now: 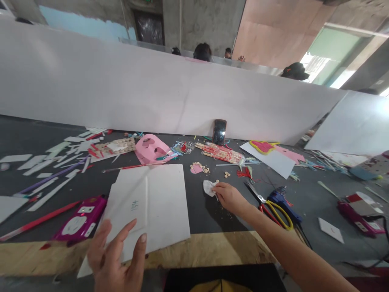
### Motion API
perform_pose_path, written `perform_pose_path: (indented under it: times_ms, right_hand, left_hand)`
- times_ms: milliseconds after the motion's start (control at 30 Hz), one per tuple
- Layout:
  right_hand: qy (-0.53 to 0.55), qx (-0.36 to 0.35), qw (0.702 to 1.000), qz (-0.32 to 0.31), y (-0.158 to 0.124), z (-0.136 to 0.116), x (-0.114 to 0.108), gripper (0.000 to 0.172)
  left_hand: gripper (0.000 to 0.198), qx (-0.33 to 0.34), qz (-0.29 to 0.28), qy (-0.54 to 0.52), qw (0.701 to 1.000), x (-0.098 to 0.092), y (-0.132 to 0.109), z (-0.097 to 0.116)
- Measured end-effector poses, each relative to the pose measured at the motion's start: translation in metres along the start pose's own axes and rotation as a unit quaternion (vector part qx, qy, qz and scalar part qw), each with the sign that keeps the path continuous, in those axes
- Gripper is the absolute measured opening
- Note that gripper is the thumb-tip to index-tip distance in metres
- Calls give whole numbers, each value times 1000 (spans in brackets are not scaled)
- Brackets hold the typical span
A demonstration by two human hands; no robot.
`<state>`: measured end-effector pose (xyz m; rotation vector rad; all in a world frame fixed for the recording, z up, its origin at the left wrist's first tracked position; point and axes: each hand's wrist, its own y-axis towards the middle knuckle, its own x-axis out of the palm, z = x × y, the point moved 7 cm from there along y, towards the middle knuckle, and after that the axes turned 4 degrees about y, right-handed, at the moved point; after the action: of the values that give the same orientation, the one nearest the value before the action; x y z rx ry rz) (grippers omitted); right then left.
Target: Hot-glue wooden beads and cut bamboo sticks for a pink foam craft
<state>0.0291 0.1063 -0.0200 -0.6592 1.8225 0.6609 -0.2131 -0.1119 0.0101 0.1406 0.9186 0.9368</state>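
Observation:
My left hand (117, 255) lies with fingers spread on the near corner of a white sheet (164, 198) that overhangs the table's wooden edge; a smaller folded white card (130, 205) rests on top of it. My right hand (229, 196) reaches out over the dark table top and pinches a small white scrap (209, 187) between its fingertips. Small beige bits (226, 174) lie scattered just beyond that hand.
Scissors with red and yellow handles (273, 209) and a blue glue gun (284, 200) lie right of my right hand. A pink foam mask (152, 149), a phone (219, 132) leaning on the white partition, a magenta device (80, 219) and paper strips (54, 162) crowd the table. Other people's heads show beyond the partition.

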Motion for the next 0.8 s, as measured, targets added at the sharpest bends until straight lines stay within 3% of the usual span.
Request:
perform_pose_path:
  times_ms: [100, 200, 367, 500, 567, 800]
  right_hand:
    - [-20, 33, 999, 34, -2, 15, -13, 17]
    - [-24, 36, 998, 52, -9, 11, -22, 30]
    - [-10, -22, 1000, 11, 1, -19, -7, 39]
    - [-3, -35, 999, -21, 28, -15, 3, 44]
    - [10, -58, 997, -52, 28, -13, 5, 44]
    - [45, -131, 982, -131, -47, -19, -19, 49]
  left_hand:
    - [33, 0, -4, 6, 1000, 1, 1, -3]
    - [32, 1, -1, 5, 1000, 2, 2, -5]
    - [33, -7, -32, 6, 999, 12, 1, -1]
    - [29, 1, -24, -17, 1000, 9, 0, 7]
    - [27, 14, -11, -21, 1000, 3, 0, 9]
    - [28, -5, 10, 24, 1000, -11, -6, -10]
